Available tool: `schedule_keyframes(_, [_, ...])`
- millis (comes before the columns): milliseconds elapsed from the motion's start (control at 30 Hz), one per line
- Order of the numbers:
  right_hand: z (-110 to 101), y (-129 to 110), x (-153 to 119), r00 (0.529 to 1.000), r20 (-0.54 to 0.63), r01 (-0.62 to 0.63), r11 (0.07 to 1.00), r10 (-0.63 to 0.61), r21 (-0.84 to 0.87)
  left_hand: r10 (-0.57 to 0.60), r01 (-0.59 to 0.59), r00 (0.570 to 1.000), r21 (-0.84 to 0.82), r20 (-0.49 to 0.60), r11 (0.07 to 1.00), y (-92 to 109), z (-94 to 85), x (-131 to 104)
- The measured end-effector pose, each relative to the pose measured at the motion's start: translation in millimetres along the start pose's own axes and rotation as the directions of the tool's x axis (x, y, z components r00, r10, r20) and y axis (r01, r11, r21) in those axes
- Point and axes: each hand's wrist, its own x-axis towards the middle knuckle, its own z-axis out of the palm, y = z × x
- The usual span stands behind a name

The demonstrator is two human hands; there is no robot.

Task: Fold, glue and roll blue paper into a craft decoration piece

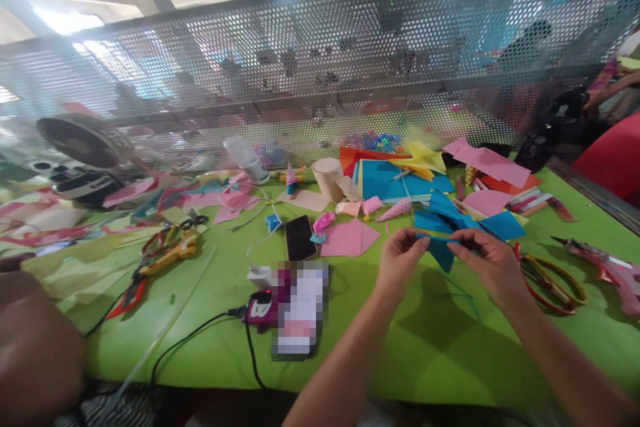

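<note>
A piece of blue paper (441,255) hangs between my two hands, its upper edge folded or rolled. My left hand (403,260) pinches the left end of that edge between thumb and fingers. At the right end, my right hand (487,263) pinches the same edge. Just behind my fingers lie more blue paper pieces (450,210), some folded. Scissors with red and yellow handles (553,283) rest right of my right hand. Pink paper sheets (350,238) lie to the left of my left hand.
A dark phone (301,238), a blurred-out device (300,310) and cables lie left of my arms. A pink glue gun (607,267) is at right. Orange-handled tools (170,257) and paper scraps cover the left. Behind stands a perforated metal screen (320,73). Another person's arm (37,340) is at far left.
</note>
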Motion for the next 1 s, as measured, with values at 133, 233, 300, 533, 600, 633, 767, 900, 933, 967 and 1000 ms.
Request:
schedule_keyframes(133, [2.1,-1.6,-1.5,1.0,-0.011,0.016,1.0,-0.016,-0.014,-0.023,0.022,0.999,0.02,0.027,1.0,-4.1,-1.5,0.8])
schedule_keyframes(233, [2.8,-4.5,-3.1,1.0,-0.012,0.029,0.999,-0.029,-0.026,-0.04,0.037,0.998,0.06,0.052,0.997,-7.5,-3.0,1.3])
schedule_keyframes(300, [2.6,-5.8,-3.5,0.999,-0.009,0.033,0.999,-0.033,-0.026,-0.04,0.037,0.998,0.067,0.054,0.997,-8.8,-3.6,1.6])
schedule_keyframes(533, [3.0,-5.6,-2.6,1.0,-0.012,0.026,0.999,-0.026,-0.027,-0.04,0.038,0.998,0.053,0.054,0.998,-10.5,-3.7,2.6])
schedule_keyframes(600, [3.5,-5.8,-3.0,0.999,-0.02,0.028,0.999,-0.029,-0.036,-0.044,0.041,0.998,0.05,0.054,0.998,-10.5,-3.8,2.2])
schedule_keyframes(633, [3.7,-6.1,-3.3,0.999,-0.023,0.028,0.999,-0.029,-0.038,-0.046,0.044,0.997,0.05,0.054,0.998,-10.2,-3.8,2.0])
schedule_keyframes(767, [3.6,-7.9,-4.7,0.999,-0.032,0.024,0.999,-0.026,-0.037,-0.058,0.056,0.997,0.039,0.058,0.998,-8.0,-3.2,1.2])
schedule_keyframes(900, [2.0,-7.7,-5.3,0.999,-0.048,0.008,1.0,-0.009,-0.029,-0.045,0.045,0.997,0.001,0.055,0.999,-5.4,-1.8,1.1])
schedule_keyframes(933, [1.4,-7.4,-5.2,0.999,-0.053,0.005,1.0,-0.006,-0.023,-0.038,0.038,0.998,-0.006,0.049,0.999,-5.0,-1.7,1.2])
schedule_keyframes(967, [0.9,-7.1,-5.0,0.999,-0.054,0.002,1.0,-0.003,-0.019,-0.031,0.031,0.999,-0.01,0.044,0.999,-4.7,-1.7,1.4])
schedule_keyframes(1000, [0.4,-7.0,-4.7,0.999,-0.048,-0.002,1.0,0.001,-0.016,-0.025,0.026,0.999,-0.011,0.04,1.0,-4.6,-1.8,1.6])
